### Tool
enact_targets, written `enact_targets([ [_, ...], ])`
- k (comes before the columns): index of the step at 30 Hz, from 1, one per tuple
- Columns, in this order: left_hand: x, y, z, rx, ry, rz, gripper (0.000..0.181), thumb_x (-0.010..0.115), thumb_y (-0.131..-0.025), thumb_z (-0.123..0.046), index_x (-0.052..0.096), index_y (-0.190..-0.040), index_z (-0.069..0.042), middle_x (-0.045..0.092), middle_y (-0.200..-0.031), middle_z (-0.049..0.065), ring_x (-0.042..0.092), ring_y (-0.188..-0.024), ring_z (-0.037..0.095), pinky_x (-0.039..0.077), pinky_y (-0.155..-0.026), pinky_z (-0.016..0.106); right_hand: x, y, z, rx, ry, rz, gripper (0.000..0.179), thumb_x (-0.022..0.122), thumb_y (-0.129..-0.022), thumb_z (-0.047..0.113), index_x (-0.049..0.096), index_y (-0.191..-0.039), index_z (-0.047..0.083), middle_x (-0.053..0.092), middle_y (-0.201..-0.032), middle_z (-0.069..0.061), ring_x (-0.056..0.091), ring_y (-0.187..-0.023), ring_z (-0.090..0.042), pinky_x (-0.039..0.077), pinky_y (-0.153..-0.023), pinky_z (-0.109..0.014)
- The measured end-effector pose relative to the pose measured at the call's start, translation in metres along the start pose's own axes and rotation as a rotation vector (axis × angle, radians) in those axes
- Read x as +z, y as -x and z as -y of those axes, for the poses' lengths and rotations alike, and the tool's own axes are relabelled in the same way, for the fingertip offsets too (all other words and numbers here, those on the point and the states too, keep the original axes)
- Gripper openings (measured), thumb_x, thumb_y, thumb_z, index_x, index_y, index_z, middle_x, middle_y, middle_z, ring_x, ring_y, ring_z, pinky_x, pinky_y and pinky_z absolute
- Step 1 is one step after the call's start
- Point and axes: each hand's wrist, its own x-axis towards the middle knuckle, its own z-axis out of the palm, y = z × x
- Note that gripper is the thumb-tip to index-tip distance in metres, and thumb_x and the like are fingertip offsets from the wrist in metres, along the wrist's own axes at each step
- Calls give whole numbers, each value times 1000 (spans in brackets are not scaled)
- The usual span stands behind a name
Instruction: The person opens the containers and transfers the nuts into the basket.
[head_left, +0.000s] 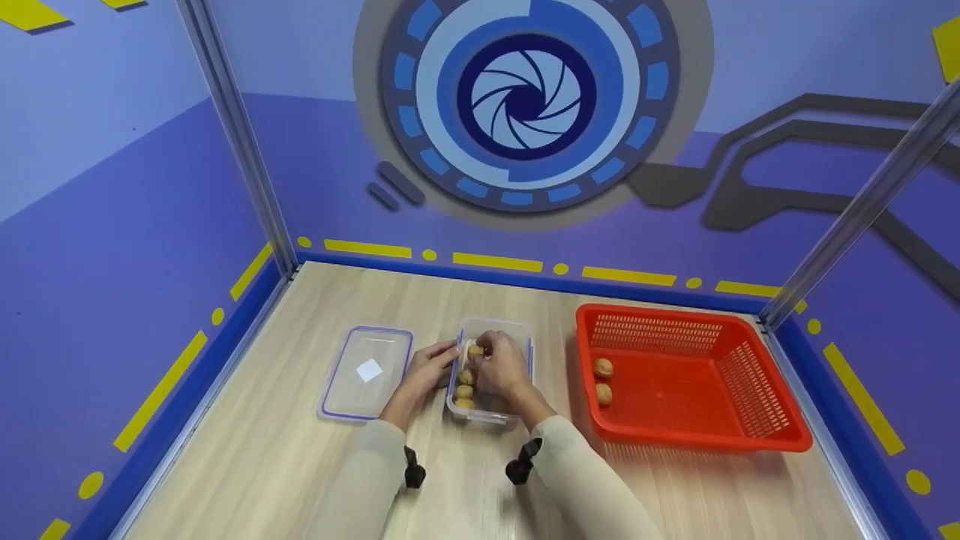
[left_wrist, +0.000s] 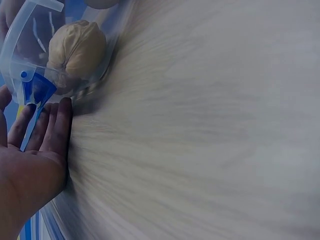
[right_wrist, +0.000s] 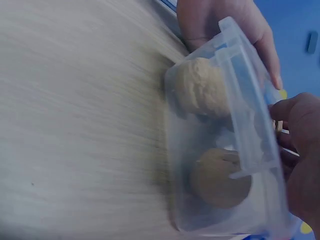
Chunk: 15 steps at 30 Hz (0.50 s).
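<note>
A clear plastic box (head_left: 480, 417) with blue side clips stands on the wooden table, several walnuts (head_left: 465, 377) lined along its left side. My right hand (head_left: 504, 367) reaches into the box and pinches a walnut (head_left: 475, 350) in curled fingers near the far left part. Against the box's left wall rests my left hand (head_left: 429, 369); its fingers are fairly straight, touching the wall beside a blue clip (left_wrist: 39, 90) in the left wrist view. Through the box wall in the right wrist view, a walnut (right_wrist: 200, 87) shows near the bottom.
The clear lid (head_left: 360, 397) with a blue seal and a white square sticker lies left of the box. To the right stands a red plastic basket (head_left: 675, 375) with two walnuts (head_left: 603, 367) by its left wall. Purple-blue panels (head_left: 315, 165) enclose the table's back and sides.
</note>
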Motion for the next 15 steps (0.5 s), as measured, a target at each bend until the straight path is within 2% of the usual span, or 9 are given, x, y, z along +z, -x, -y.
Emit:
enact_targets([
  [6,0,1,-3,0,5,14,54,70,-104,-30,59,-149,-1,65,-141,21,63,-128,31,59,-97,39,-21,-2,11,-191,26,8,16,81,-94,9,74,-106,1,71,-100,-11,68,-93,-25,59,-84,-41],
  [11,1,1,-3,-2,-6,2,52,71,-104,-31,62,-146,-2,67,-139,19,66,-125,30,59,-95,36,-40,3,20,-326,68,19,18,82,-94,11,73,-107,1,69,-102,-10,69,-94,-25,60,-86,-41],
  [15,2,2,-1,-13,8,5,51,69,-105,-28,60,-148,-2,66,-140,21,66,-126,34,59,-96,37,-56,9,27,-422,101,6,18,83,-94,11,73,-105,2,68,-102,-10,71,-95,-23,61,-87,-40],
])
